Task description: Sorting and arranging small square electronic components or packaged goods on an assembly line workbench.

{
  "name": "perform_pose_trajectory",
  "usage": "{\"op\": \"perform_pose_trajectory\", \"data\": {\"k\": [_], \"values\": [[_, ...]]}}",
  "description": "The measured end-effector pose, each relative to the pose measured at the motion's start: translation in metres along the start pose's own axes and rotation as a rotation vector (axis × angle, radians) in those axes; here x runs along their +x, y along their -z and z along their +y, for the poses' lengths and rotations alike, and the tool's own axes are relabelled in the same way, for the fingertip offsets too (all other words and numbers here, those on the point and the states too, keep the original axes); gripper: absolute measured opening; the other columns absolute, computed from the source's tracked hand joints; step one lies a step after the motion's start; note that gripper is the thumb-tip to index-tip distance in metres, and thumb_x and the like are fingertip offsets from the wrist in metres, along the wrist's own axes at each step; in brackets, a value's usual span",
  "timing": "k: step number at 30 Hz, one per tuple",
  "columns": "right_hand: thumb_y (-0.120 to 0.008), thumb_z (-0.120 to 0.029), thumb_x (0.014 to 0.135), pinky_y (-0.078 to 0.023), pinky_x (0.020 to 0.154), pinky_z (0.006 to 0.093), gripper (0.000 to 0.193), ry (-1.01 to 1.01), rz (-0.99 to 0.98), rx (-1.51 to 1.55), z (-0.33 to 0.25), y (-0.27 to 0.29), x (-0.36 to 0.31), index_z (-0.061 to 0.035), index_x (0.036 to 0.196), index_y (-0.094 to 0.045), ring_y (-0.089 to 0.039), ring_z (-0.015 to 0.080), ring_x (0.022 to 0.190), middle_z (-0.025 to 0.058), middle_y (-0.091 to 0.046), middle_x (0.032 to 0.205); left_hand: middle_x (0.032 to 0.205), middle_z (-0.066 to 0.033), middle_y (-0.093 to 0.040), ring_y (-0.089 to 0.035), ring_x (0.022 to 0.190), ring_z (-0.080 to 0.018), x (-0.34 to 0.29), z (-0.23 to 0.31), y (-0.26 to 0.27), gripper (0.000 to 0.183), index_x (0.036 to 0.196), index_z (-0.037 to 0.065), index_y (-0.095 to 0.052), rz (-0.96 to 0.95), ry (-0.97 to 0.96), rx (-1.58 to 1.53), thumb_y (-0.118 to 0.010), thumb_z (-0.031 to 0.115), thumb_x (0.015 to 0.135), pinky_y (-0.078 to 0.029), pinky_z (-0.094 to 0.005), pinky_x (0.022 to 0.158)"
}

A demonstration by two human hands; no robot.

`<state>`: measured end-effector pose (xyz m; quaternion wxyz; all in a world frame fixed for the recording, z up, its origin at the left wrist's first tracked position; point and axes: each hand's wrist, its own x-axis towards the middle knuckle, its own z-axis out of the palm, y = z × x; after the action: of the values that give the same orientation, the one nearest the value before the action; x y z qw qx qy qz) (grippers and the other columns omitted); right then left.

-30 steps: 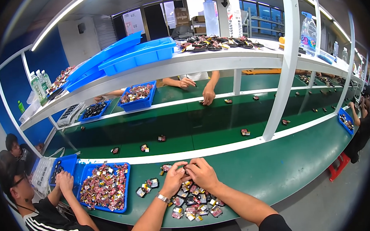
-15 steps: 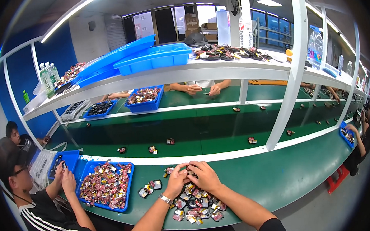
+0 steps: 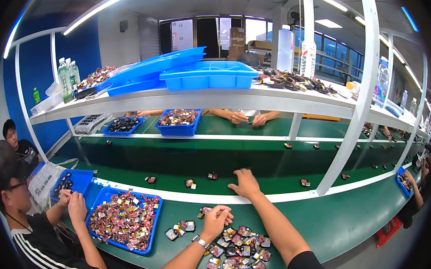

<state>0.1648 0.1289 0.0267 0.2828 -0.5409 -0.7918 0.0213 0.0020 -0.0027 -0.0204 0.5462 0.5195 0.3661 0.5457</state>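
My left hand (image 3: 217,223), with a metal watch on its wrist, hovers at the upper left of a pile of small electronic modules (image 3: 237,250). Its fingers are curled together, and whatever may be inside them is hidden. My right hand (image 3: 246,183) reaches past the white rail over the dark green belt (image 3: 271,167). Its fingers stretch forward and the thumb stands apart; a thin dark edge shows at the fingertips, too small to name. The modules are dark-framed with red, silver and yellow parts. A smaller cluster of modules (image 3: 180,229) lies left of my left hand.
A blue tray (image 3: 157,213) heaped with modules stands to the left, beside a seated co-worker (image 3: 45,241). Several modules lie spaced along the belt. A white post (image 3: 345,142) rises on the right. Overhead, a white shelf (image 3: 213,99) carries blue trays, bottles and loose parts.
My hands were together over the pile. The right has moved forward and right, out over the belt, while the left stays near the pile. The whole view has shifted slightly.
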Motion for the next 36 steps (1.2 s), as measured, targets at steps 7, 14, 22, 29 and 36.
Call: {"op": "perform_pose_trajectory", "data": {"k": [7,14,22,29,36], "values": [[-0.082,-0.028,0.067,-0.046,0.094,0.0403,0.068,-0.111,0.025,0.185,-0.017,-0.064,0.041,-0.0005,0.123,-0.056,-0.057,0.0344,0.109,0.0184,-0.064,0.112,0.078,-0.0072,-0.066,-0.060,0.062,-0.0094,0.002,0.004,-0.004,0.015,0.099,0.000,-0.061,-0.047,0.027,0.054,-0.052,0.012,0.097,-0.046,-0.0207,0.054],[-0.084,-0.021,0.067,-0.052,0.079,0.0368,0.062,-0.056,0.024,0.538,-0.001,-0.032,0.000,0.0019,0.117,-0.056,-0.067,0.0248,0.087,0.0120,-0.069,0.088,0.078,-0.0083,-0.067,-0.060,0.062,-0.0098,0.002,-0.003,0.004,0.014,0.099,0.002,-0.060,-0.046,0.001,0.154,-0.052,0.013,0.096,-0.047,-0.0215,0.055],[-0.080,-0.019,0.071,-0.049,0.080,0.0339,0.065,-0.042,-0.052,0.648,0.018,0.105,-0.162,-0.0065,0.128,-0.050,-0.062,0.0211,0.091,0.0060,-0.066,0.096,0.071,-0.0081,-0.064,-0.055,0.052,-0.0095,0.014,0.000,0.002,0.016,0.094,0.001,-0.059,-0.011,-0.041,0.209,-0.054,0.016,0.095,-0.042,-0.0202,0.047],[-0.079,-0.017,0.071,-0.046,0.088,0.0374,0.071,0.043,-0.042,0.580,-0.003,0.134,-0.214,-0.0091,0.134,-0.047,-0.055,0.0271,0.104,0.0100,-0.062,0.111,0.087,-0.0153,-0.066,-0.059,0.060,-0.0129,-0.022,0.057,-0.053,0.031,0.110,-0.007,-0.059,-0.401,0.277,0.025,-0.046,0.019,0.100,-0.048,-0.0238,0.055],[-0.078,-0.016,0.072,-0.044,0.095,0.0397,0.070,0.209,0.009,0.381,-0.039,0.143,-0.201,-0.0051,0.134,-0.046,-0.053,0.0314,0.111,0.0145,-0.059,0.117,0.094,-0.0064,-0.065,-0.058,0.068,-0.0108,-0.018,0.057,-0.051,0.030,0.117,-0.004,-0.058,-0.434,0.284,0.117,-0.056,0.016,0.095,-0.051,-0.0248,0.058]]}}
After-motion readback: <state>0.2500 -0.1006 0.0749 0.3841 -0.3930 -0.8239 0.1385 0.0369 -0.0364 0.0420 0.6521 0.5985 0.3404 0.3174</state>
